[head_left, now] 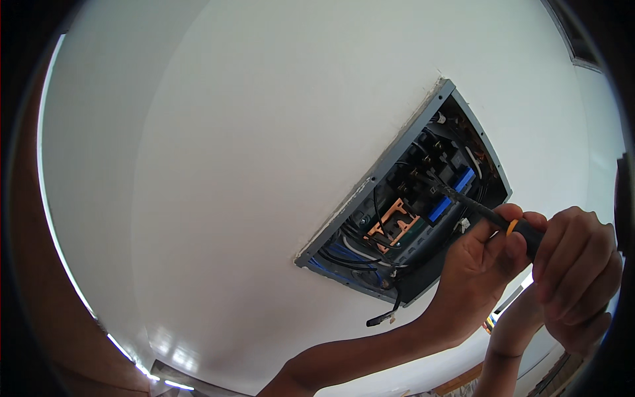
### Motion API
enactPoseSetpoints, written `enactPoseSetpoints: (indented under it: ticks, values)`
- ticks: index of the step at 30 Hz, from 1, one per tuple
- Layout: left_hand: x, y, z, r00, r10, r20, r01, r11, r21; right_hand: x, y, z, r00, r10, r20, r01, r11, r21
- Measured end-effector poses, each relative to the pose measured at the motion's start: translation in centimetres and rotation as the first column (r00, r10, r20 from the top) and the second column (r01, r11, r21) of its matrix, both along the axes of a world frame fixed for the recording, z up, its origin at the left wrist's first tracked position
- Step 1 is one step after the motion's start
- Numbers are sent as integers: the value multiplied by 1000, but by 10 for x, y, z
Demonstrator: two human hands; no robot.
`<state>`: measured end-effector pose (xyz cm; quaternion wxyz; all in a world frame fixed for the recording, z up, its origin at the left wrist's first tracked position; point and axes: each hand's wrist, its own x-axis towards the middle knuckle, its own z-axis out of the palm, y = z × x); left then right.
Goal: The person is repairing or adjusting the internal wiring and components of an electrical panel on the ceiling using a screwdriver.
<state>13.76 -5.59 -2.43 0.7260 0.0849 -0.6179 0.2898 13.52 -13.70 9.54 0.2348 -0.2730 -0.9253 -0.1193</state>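
A screwdriver (477, 208) with a dark shaft, a black handle and an orange ring reaches into a grey electrical panel box (374, 180) set in a white wall. My left hand (486, 255) pinches it near the orange ring, fingers closed. Behind it, my right hand (574, 271) is wrapped round the handle. The tip is among black parts beside a blue bar (452, 194); whether it touches a screw is too small to tell. Lower in the box sits an orange plastic bracket (397, 226). My left hand and wrist overlap the box's lower right edge.
Black, white and blue wires (350, 255) bunch at the box's lower end. A loose black cable end (380, 320) hangs out below the rim. Smooth white wall (251, 165) surrounds the box. A dark-framed opening (579, 40) shows at the upper right.
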Motion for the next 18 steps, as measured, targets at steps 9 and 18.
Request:
enactPoseSetpoints:
  ticks: [9, 18]
  values:
    - [-6, -6, 2, 1000, -15, 22, 16, 998, -57, 14, -27, -41, 907, -42, -419, 107, 985, 134]
    - [-7, -2, 1, 999, 17, -36, -20, 997, -69, -15, 3, -16, 994, 18, -106, -24, 998, -52]
